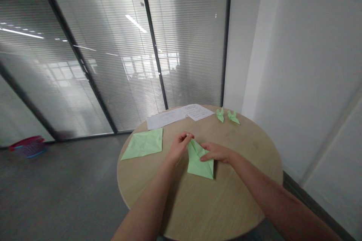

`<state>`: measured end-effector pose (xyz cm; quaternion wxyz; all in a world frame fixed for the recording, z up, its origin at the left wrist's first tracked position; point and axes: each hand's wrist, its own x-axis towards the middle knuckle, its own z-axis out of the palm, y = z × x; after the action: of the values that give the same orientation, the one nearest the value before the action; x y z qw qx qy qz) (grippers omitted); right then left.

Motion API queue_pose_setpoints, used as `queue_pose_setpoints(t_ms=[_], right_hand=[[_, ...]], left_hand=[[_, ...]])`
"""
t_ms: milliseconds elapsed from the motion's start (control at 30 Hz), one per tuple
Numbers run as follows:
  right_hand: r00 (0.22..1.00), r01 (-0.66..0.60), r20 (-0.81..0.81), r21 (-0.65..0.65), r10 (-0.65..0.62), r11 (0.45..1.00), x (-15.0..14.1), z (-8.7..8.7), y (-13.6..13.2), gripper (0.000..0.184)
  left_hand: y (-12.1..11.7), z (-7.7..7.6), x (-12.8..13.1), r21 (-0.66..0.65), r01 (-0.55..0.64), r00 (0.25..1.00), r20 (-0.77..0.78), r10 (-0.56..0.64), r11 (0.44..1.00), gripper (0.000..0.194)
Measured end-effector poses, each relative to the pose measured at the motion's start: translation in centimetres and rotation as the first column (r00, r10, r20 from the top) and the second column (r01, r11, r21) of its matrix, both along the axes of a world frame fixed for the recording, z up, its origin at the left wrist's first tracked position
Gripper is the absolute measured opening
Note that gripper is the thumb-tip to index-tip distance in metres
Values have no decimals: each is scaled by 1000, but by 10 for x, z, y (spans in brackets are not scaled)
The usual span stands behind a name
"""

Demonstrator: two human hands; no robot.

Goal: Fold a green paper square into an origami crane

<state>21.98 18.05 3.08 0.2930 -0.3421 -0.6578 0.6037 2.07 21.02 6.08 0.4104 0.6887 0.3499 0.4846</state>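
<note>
A partly folded sheet of green paper (198, 163) is held over the middle of the round table. My left hand (181, 144) is closed in a pinch at its upper left corner. At the paper's right edge is my right hand (216, 152), closed on it with the thumb on top and the other fingers partly hidden behind. Crease lines run down the paper's face. To the left of my hands lies another green sheet (144, 144), spread out and creased.
Two small green origami figures, a left one (220, 115) and a right one (233, 117), stand near the table's far right edge. White printed sheets (166, 118) lie at the back of the wooden table (226, 211). A red and blue basket (29, 147) sits on the floor at left.
</note>
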Motion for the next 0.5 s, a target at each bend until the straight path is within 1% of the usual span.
queue_pose_setpoints(t_ms=[100,200,300,433,500], right_hand=[[1000,9,4,22,-9,1000,-1,-1,1,42],[1000,21,-5,16,-21,1000,-2,-1,1,42],[999,30,-17,7,-30,1000,-3,-2,1,46],[999,33,-18,21,-33,999,-2,-3,2,49],[999,36,-8,27,-36,999,-2,-4,2,49]], left_hand=[[2,-2,0,71,4,995,-95,2,997,25],[6,-8,0,116,-68,982,-165,86,991,17],[11,-13,0,124,-117,979,-149,136,985,18],[16,-15,-1,54,-137,986,-86,142,989,29],[17,-14,-2,43,-153,986,-63,156,987,31]])
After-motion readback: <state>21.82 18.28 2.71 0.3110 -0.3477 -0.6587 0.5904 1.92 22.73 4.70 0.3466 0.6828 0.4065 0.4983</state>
